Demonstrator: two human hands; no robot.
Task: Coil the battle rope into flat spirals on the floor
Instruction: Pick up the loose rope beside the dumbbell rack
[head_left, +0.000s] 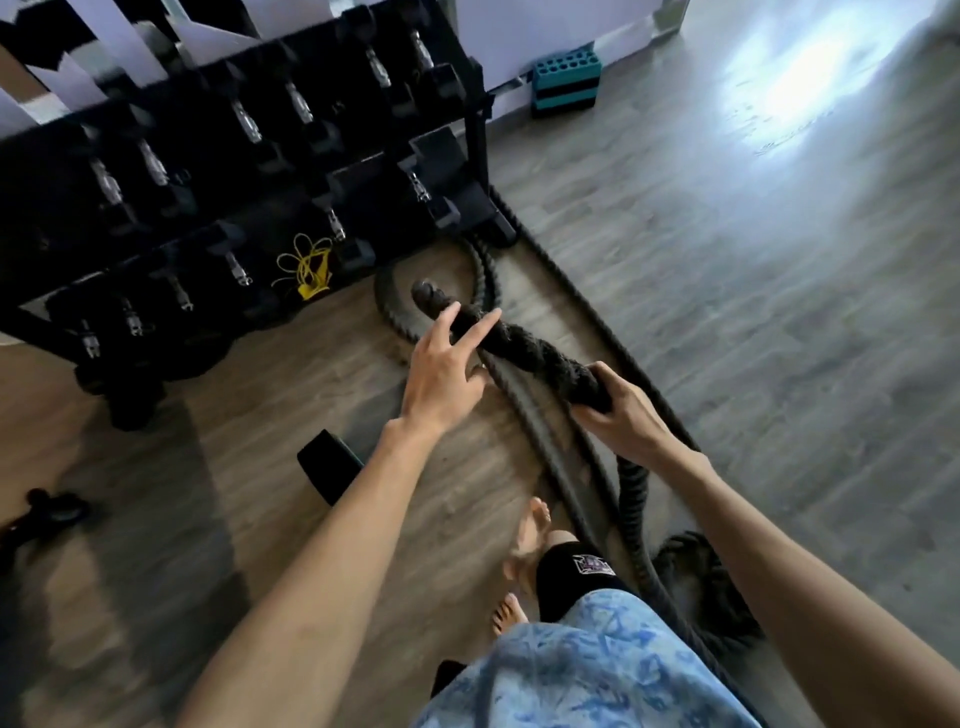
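A thick black braided battle rope (535, 353) runs along the wooden floor from the foot of the dumbbell rack toward my feet. Its capped end (428, 297) is lifted in the air in front of me. My right hand (615, 410) is shut on the rope a short way back from that end. My left hand (447, 364) is open, fingers spread, and touches the rope near the end from the left. Two more strands lie on the floor under my hands, looping around the rack's foot (496, 234). A bunched part of rope (696, 571) lies by my right leg.
A black dumbbell rack (218, 171) fills the upper left. A yellow band (306, 270) hangs low on it. A teal block (566, 83) stands by the wall. A dark pad (327, 462) and a dumbbell (52, 512) lie at left. My bare feet (530, 535) stand below.
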